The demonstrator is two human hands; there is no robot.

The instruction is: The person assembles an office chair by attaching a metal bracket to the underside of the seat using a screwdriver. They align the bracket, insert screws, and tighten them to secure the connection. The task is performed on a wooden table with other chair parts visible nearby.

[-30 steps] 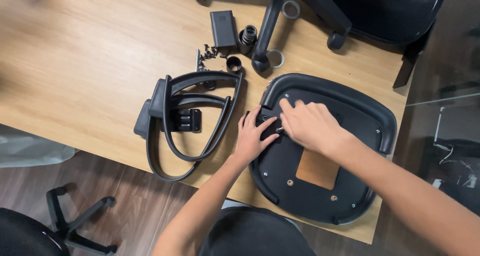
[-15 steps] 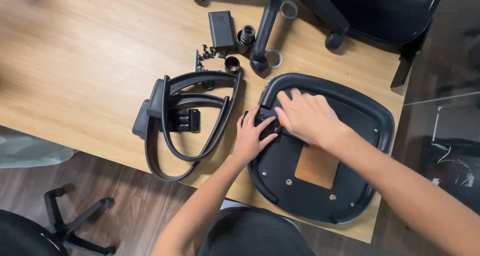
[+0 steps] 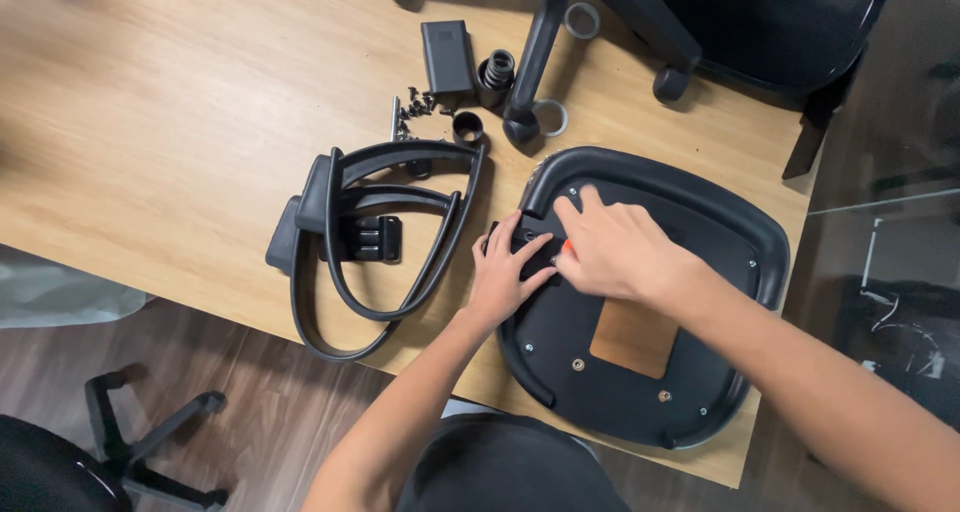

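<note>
Both hands stayed on the upturned seat pan (image 3: 690, 372) — left hand (image 3: 505, 272) flat, open; right hand (image 3: 610, 252) shifted slightly left, its grip unclear.

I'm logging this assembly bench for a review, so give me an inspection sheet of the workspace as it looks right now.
Surface: wooden table, light grain, parts spread over it.
Job's things: black seat pan lying underside up, with a brown rectangular patch; a small black part at its left edge under both hands.
Clutter: two nested black armrest loops; loose screws; black box; black cylinder; chair base with casters.
Grippers: left hand pressed on the small part; right hand flat beside it, touching.
Cables: nothing seen.
Surroundings: dark wood floor; another chair base lower left.
</note>
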